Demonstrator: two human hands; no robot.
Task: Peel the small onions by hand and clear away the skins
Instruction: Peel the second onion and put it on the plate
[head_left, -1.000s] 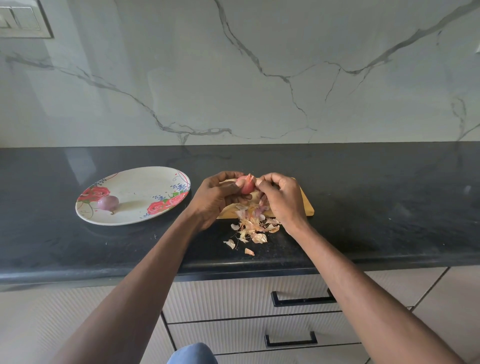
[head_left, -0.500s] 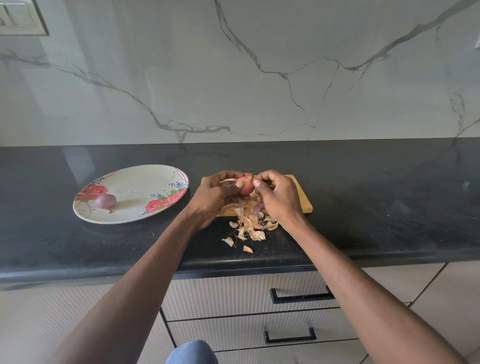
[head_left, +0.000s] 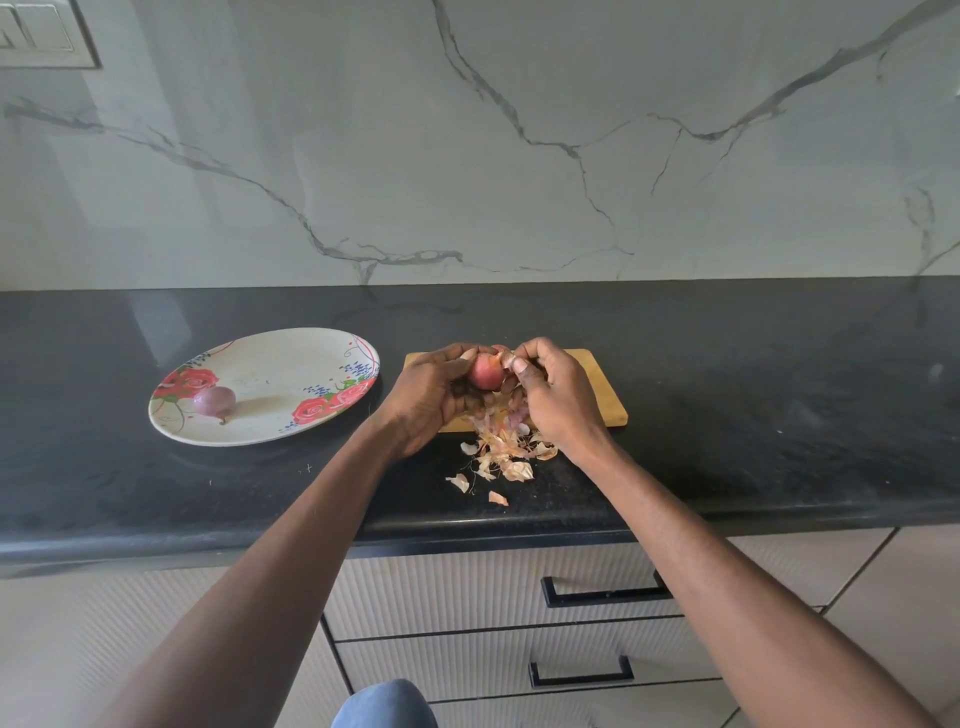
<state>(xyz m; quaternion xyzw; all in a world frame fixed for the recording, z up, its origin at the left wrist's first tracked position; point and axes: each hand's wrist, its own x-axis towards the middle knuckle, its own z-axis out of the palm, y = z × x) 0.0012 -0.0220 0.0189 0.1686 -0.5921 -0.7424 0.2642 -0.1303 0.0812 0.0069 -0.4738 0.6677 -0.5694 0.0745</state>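
Note:
A small pink onion (head_left: 487, 371) is held above a wooden cutting board (head_left: 605, 400). My left hand (head_left: 434, 395) grips it from the left, fingers curled round it. Against the onion's top right side, my right hand (head_left: 556, 397) pinches a strip of its skin between thumb and fingers. Below the hands a heap of dry onion skins (head_left: 506, 449) lies across the board's front edge and the black counter. A peeled purple onion (head_left: 214, 401) rests on the left part of a flowered plate (head_left: 291, 364).
The black counter (head_left: 779, 415) runs the full width, its front edge close below the skins. A marble backsplash rises behind. Drawers with black handles (head_left: 602, 592) sit under the counter. A switch plate (head_left: 41, 31) is at the top left.
The onion has turned a little in my left hand, showing more bare pink surface. My right fingers have shifted along its top. The plate and its onion are unmoved.

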